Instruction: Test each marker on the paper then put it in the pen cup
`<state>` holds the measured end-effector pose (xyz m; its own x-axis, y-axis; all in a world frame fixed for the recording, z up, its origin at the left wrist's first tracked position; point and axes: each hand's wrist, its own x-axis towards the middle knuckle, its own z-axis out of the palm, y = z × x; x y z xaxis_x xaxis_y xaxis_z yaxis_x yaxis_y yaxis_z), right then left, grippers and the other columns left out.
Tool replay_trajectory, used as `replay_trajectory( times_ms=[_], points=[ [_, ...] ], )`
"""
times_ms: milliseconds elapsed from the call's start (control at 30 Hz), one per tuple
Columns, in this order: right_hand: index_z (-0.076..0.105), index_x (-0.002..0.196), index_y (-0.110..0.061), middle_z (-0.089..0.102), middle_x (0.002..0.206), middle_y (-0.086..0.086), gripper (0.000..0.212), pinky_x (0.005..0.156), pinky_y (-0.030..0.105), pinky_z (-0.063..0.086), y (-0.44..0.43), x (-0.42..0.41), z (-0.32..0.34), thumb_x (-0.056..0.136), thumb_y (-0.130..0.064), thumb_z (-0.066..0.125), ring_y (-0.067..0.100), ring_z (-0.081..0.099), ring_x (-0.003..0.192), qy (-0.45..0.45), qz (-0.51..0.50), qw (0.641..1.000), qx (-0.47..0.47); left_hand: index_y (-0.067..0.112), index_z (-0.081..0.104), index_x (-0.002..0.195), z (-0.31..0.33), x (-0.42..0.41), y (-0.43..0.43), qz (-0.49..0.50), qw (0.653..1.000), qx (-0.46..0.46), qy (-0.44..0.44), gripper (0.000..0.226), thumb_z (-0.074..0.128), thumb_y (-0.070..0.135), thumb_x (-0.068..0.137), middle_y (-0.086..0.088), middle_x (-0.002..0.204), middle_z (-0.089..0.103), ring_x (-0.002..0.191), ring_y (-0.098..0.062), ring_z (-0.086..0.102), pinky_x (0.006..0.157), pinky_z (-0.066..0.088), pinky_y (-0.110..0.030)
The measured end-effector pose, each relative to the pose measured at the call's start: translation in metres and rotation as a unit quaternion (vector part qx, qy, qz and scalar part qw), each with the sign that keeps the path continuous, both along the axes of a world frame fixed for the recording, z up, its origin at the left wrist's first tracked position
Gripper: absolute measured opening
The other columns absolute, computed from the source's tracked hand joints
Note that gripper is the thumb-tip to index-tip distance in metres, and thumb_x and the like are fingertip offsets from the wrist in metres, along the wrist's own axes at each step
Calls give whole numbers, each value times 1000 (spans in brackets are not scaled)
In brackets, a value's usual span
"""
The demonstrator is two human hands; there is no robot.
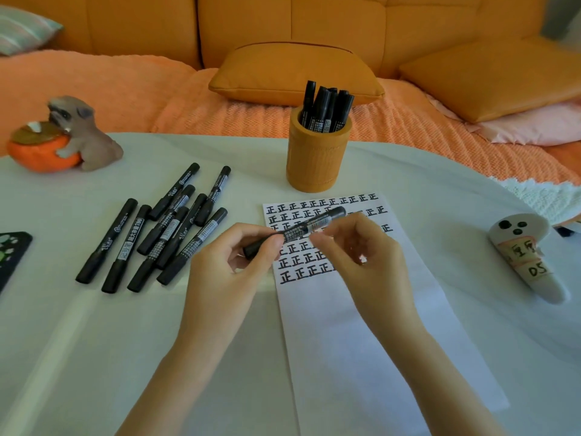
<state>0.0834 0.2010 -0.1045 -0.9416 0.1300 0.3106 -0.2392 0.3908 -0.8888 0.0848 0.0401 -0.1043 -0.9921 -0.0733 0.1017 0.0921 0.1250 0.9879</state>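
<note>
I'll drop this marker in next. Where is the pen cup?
In the head view, the orange pen cup stands upright past the far edge of the paper, right of the loose markers on the table.

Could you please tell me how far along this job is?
Done: several black markers stand in the orange pen cup; rows of marks cover the white paper's top. In hand: left hand and right hand hold one black marker. Left: roughly eight loose markers lying nearby.

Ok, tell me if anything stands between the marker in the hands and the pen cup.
Nothing visible does. The left hand and right hand hold the marker over the paper, and the pen cup stands just beyond the paper's far edge. The markers in the cup fill much of its mouth.
</note>
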Motion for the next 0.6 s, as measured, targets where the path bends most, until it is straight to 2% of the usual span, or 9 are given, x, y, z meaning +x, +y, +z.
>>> replay_trajectory(
  times_ms=[33,100,167,233,367,433,533,600],
  points=[
    [64,83,-15,53,77,-12,11,59,11,36,0,-1,-2,81,-19,74,7,46,60,46,16,998,51,16,70,84,0,0,1,-4,1000,-2,1,4,66,16,83,6,70,69,61,-1,60,60,47,-12],
    [67,99,-16,53,97,-9,20,65,11,40,0,-5,-11,80,-16,73,2,48,69,109,48,983,138,16,69,80,0,0,3,-14,1000,-6,1,6,65,17,84,5,65,67,58,-1,57,59,44,-11],
    [68,100,-12,55,98,-5,20,66,15,45,-4,-9,-16,80,-14,71,-5,45,72,136,64,971,185,16,68,77,-1,2,6,-21,1000,-18,7,9,65,20,84,5,62,65,56,-3,55,58,43,-11],
    [69,96,-10,58,94,-2,16,62,22,48,-6,-10,-18,81,-12,70,-3,43,72,159,65,964,204,16,68,75,0,2,6,-24,999,-25,9,12,65,25,83,4,61,64,55,-4,54,57,42,-11],
    [66,95,-10,57,90,-3,14,58,26,47,-6,-15,-20,83,-16,69,6,47,66,149,58,969,187,21,68,75,-2,-1,0,-34,999,-13,-4,36,61,56,81,2,67,67,59,-4,56,59,45,-14],
    [65,95,-10,56,89,-4,13,58,19,42,-6,-19,-18,84,-17,69,8,50,65,125,44,980,150,21,70,78,-4,-4,-3,-27,999,-15,-8,43,49,59,82,1,71,69,64,-8,59,62,47,-16],
    [62,93,-13,57,86,-7,12,59,13,40,-5,-31,-8,84,-10,69,5,52,67,121,2,988,91,24,69,82,-8,-7,-12,17,998,-62,-11,26,54,43,91,7,73,70,70,-4,62,67,46,-14],
    [58,100,-17,59,85,-6,18,59,19,42,-5,-45,2,87,-9,67,9,56,66,125,-20,991,46,25,68,87,-12,-10,-20,53,984,-171,7,12,57,24,92,11,78,69,78,-2,62,73,44,-11]
  ],
)
